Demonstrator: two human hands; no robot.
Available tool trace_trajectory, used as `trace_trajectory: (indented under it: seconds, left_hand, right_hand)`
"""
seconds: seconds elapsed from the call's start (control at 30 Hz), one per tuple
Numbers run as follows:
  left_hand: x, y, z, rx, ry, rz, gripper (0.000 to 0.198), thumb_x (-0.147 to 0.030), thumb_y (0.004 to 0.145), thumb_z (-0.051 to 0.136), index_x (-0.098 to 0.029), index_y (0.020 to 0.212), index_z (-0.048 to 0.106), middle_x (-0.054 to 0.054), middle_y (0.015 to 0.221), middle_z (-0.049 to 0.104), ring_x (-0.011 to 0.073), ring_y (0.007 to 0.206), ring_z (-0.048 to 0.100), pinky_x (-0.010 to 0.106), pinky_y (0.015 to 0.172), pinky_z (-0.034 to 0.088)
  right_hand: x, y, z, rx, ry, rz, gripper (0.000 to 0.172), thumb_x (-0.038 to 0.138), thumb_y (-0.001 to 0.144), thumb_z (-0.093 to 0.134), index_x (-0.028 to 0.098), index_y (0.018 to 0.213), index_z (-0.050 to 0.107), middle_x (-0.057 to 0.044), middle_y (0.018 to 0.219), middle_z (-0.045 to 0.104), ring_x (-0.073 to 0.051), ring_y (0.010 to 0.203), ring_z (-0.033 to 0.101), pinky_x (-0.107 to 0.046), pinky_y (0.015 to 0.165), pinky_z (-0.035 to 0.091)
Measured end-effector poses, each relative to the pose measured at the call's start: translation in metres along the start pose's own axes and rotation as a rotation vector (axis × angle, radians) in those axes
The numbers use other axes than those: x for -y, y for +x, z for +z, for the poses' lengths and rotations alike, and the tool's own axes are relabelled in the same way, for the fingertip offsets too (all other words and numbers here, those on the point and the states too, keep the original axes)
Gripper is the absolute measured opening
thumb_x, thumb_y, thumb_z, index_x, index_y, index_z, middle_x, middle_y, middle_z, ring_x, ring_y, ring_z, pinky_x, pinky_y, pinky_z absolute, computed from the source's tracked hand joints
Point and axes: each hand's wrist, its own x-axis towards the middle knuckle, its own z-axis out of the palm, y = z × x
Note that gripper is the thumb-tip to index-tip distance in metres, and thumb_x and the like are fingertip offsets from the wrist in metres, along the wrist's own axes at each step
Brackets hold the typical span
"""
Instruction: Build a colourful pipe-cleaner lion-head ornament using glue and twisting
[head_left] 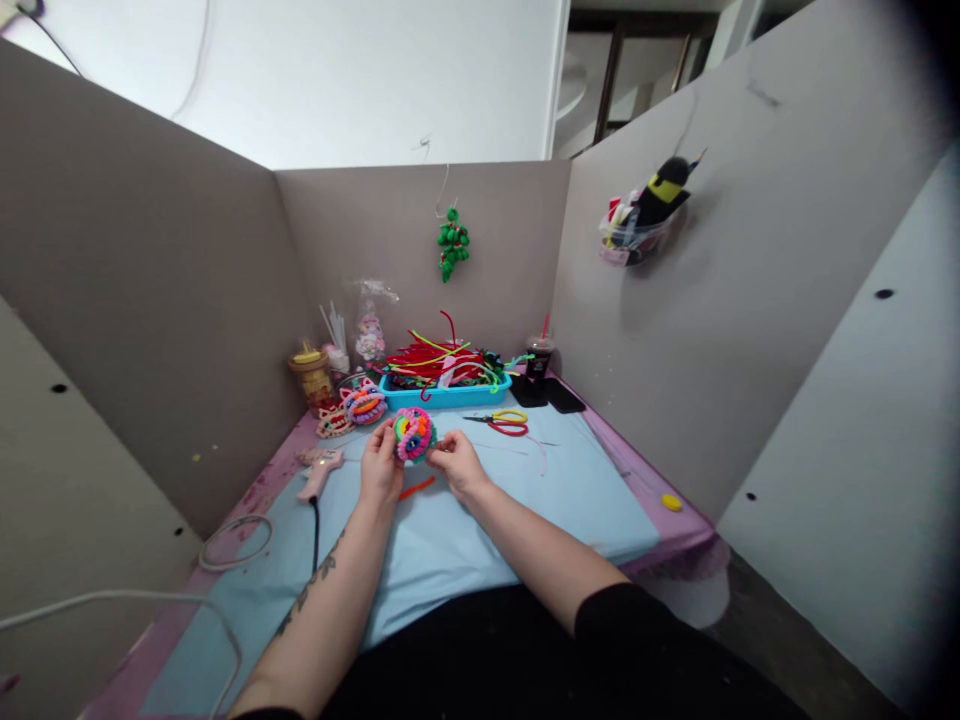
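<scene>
My left hand (382, 460) grips the left side of a round, multicoloured pipe-cleaner ornament (415, 436), with pink, orange, yellow and teal in it. At its lower right edge, the fingers of my right hand (456, 460) are pinched together; whether they hold the ornament itself or a small piece on it is too small to tell. Just below, a short orange pipe-cleaner piece (417, 488) lies on the light blue cloth (570, 500). Left of my hands rests a pink glue gun (321, 472). Scissors (504, 422) with yellow and red handles lie beyond my right hand.
A blue tray (442, 398) heaped with pipe cleaners stands at the back. Finished-looking fuzzy pieces (364, 402) and a lidded cup (313, 375) sit back left. A dark drink (538, 358) and black flat objects (564, 395) are back right. Grey panels (420, 240) enclose the table.
</scene>
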Motion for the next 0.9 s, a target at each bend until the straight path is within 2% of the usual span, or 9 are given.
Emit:
trace_trajectory:
  seconds: [0.17, 0.37, 0.47, 0.6, 0.7, 0.9]
  left_hand:
    - [-0.001, -0.005, 0.002, 0.115, 0.029, -0.033, 0.041, -0.027, 0.067, 0.076, -0.020, 0.104, 0.058, 0.005, 0.095, 0.069, 0.0154, 0.079, 0.066, 0.026, 0.069, 0.052]
    - [-0.004, -0.010, 0.007, 0.264, 0.074, -0.137, 0.039, -0.025, 0.072, 0.072, -0.015, 0.108, 0.061, 0.009, 0.101, 0.068, 0.0191, 0.084, 0.066, 0.028, 0.069, 0.053]
    - [-0.005, -0.007, 0.004, 0.239, 0.022, -0.158, 0.030, -0.021, 0.074, 0.070, -0.015, 0.104, 0.063, 0.007, 0.098, 0.070, 0.0172, 0.081, 0.067, 0.026, 0.069, 0.054]
    - [-0.004, -0.001, -0.002, 0.139, -0.055, -0.230, 0.017, -0.015, 0.082, 0.060, -0.013, 0.098, 0.065, 0.007, 0.096, 0.070, 0.0145, 0.082, 0.067, 0.023, 0.071, 0.055]
    - [-0.002, 0.002, -0.005, 0.072, -0.093, -0.275, 0.017, -0.015, 0.085, 0.055, -0.011, 0.099, 0.065, 0.009, 0.098, 0.070, 0.0155, 0.086, 0.067, 0.025, 0.076, 0.056]
    - [-0.002, 0.004, -0.006, 0.100, -0.084, -0.257, 0.020, -0.014, 0.083, 0.058, -0.010, 0.101, 0.065, 0.012, 0.103, 0.069, 0.0183, 0.092, 0.066, 0.027, 0.079, 0.056]
  right_hand:
    - [-0.007, 0.008, -0.006, -0.087, -0.096, -0.059, 0.035, 0.018, 0.047, 0.069, 0.022, 0.064, 0.038, 0.010, 0.051, 0.046, -0.009, 0.050, 0.043, -0.022, 0.050, 0.035]
    - [-0.010, 0.013, -0.012, -0.124, -0.120, -0.093, 0.037, 0.023, 0.045, 0.072, 0.021, 0.061, 0.039, 0.010, 0.049, 0.045, -0.009, 0.050, 0.042, -0.023, 0.051, 0.035]
    - [-0.008, 0.012, -0.012, -0.118, -0.120, -0.092, 0.037, 0.025, 0.045, 0.074, 0.021, 0.060, 0.041, 0.009, 0.049, 0.046, -0.009, 0.050, 0.043, -0.023, 0.051, 0.035]
    - [-0.002, 0.008, -0.008, -0.069, -0.095, -0.067, 0.034, 0.027, 0.048, 0.075, 0.020, 0.062, 0.045, 0.008, 0.050, 0.050, -0.010, 0.050, 0.045, -0.023, 0.052, 0.036]
    - [0.002, 0.005, -0.005, -0.035, -0.080, -0.059, 0.035, 0.029, 0.047, 0.076, 0.020, 0.062, 0.045, 0.008, 0.050, 0.051, -0.010, 0.050, 0.047, -0.024, 0.053, 0.037]
    - [0.009, 0.002, -0.002, -0.030, 0.002, -0.022, 0.043, 0.031, 0.043, 0.081, 0.020, 0.061, 0.043, 0.008, 0.052, 0.050, -0.009, 0.050, 0.046, -0.023, 0.052, 0.037]
